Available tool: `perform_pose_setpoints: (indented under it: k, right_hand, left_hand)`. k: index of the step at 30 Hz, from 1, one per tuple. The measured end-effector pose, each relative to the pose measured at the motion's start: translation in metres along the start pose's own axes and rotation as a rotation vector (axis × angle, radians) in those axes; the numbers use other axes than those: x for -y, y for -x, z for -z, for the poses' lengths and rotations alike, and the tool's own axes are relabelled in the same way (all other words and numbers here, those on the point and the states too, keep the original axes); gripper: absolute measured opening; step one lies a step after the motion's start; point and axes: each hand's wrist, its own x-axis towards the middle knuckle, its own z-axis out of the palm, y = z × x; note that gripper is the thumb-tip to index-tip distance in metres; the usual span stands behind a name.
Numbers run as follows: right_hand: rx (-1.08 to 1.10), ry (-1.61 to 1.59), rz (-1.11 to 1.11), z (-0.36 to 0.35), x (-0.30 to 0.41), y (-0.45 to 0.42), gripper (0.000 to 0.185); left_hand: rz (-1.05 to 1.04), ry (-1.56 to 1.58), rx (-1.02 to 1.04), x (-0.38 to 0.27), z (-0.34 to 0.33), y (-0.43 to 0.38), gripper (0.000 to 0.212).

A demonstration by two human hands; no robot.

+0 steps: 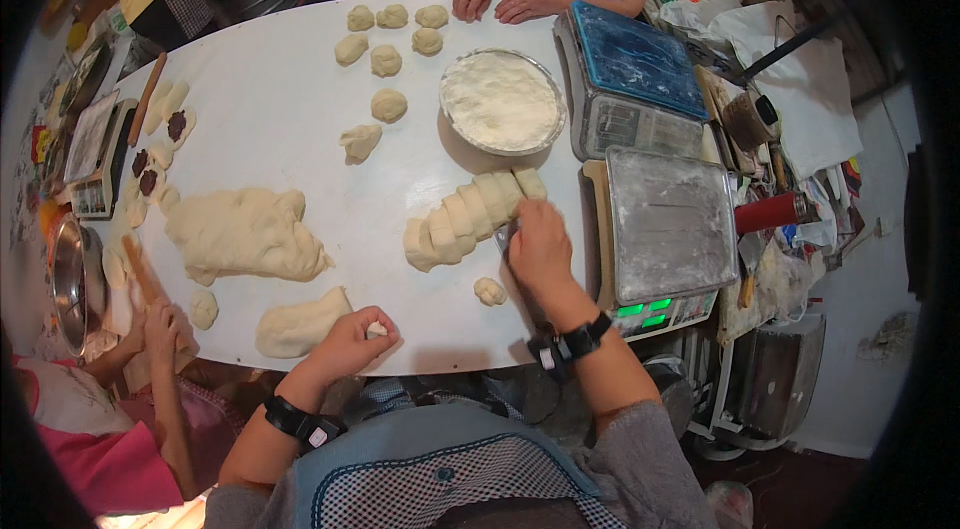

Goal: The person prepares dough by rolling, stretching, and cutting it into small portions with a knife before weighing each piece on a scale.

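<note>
My left hand [352,341] is curled around a small piece of dough [377,329], close to the table's front edge. Beside it lies a thick dough roll [300,323]. My right hand [541,244] has its fingers bent at the right end of a dough log [457,218] cut into several thick slices. The end slice [529,184] stands slightly apart, just beyond the fingers. Under this hand a flat grey blade-like thing [514,266] partly shows; whether I grip it is hidden. A small dough lump [490,292] sits left of my right wrist.
A flour bowl [502,101] and several dough balls [386,60] lie farther back. Scales [671,225] line the right side. A big dough mass [240,233] rests at left. A co-worker's hands [157,330] hold a rolling pin [141,270]; another person's hands [510,4] rest opposite.
</note>
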Motion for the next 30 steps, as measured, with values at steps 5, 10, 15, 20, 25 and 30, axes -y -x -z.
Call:
perform_pose_setpoints:
  k: [5, 10, 15, 20, 25, 30]
  right_hand:
    - [0.137, -0.026, -0.006, -0.015, -0.057, -0.049, 0.028]
    - [0.341, 0.104, -0.103, 0.049, -0.018, -0.056, 0.029]
    - [0.046, -0.408, -0.238, 0.112, -0.059, -0.005, 0.040]
    - [-0.058, -0.321, -0.401, 0.132, -0.155, 0.041, 0.048]
    - [-0.305, 0.195, -0.214, 0.131, -0.110, 0.052, 0.041]
    - [0.074, -0.625, 0.063, 0.091, 0.008, 0.076, 0.029]
  left_hand:
    - [0.008, 0.060, -0.022, 0.022, -0.009, 0.001, 0.011]
    - [0.032, 0.149, -0.058, 0.033, 0.001, 0.011, 0.009]
    - [0.054, 0.165, -0.021, 0.029, 0.004, 0.002, 0.010]
    - [0.000, 0.053, 0.081, 0.013, -0.016, -0.022, 0.010]
    - [-0.040, -0.098, 0.183, -0.016, -0.035, -0.037, 0.013]
    - [-0.133, -0.136, 0.368, -0.056, -0.066, -0.050, 0.041]
